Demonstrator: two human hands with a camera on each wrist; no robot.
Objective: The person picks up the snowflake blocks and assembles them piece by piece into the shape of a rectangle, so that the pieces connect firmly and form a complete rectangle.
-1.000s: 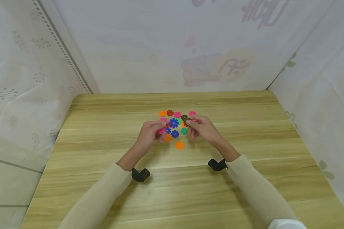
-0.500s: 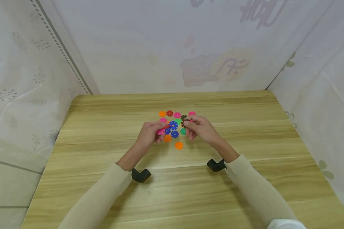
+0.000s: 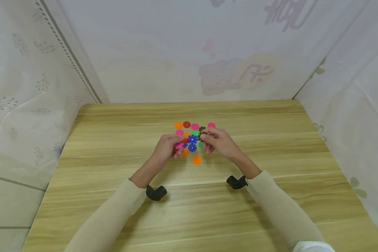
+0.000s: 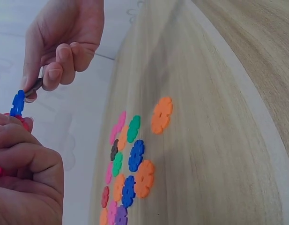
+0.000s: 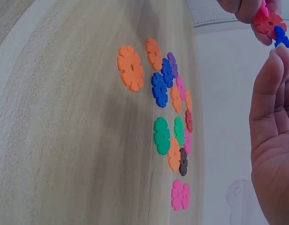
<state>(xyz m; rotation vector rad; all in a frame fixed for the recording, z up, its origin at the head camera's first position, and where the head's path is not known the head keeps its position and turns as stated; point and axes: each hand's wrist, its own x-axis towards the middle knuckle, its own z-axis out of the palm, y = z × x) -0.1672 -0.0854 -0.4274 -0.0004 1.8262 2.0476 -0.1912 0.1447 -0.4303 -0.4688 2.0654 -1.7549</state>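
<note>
My left hand [image 3: 165,147] grips a small chain of notched plastic flower discs. A pink disc [image 3: 178,145] lies by the fingers, then a red disc [image 5: 268,22], and a blue disc [image 3: 192,139] sticks out at the free end. Facing it, my right hand [image 3: 219,140] pinches a dark brown disc [image 4: 36,85] between thumb and fingers. The brown disc's edge is at the blue disc's rim; whether their notches interlock I cannot tell. Both hands are raised above the table, as the wrist views show. Fingers partly cover the pink and brown discs.
Several loose flower discs lie flat on the wooden table [image 3: 195,210] under and behind the hands. Nearest the person is an orange disc [image 3: 196,160]; a green disc [image 5: 161,136] and a purple disc [image 5: 172,64] are among the others. Patterned cloth [image 3: 145,52] hangs behind the table.
My right hand has moved slightly left, bringing the brown disc up to the blue one. The left hand's chain has tilted a little, and its blue disc sits slightly lower and closer to the brown disc.
</note>
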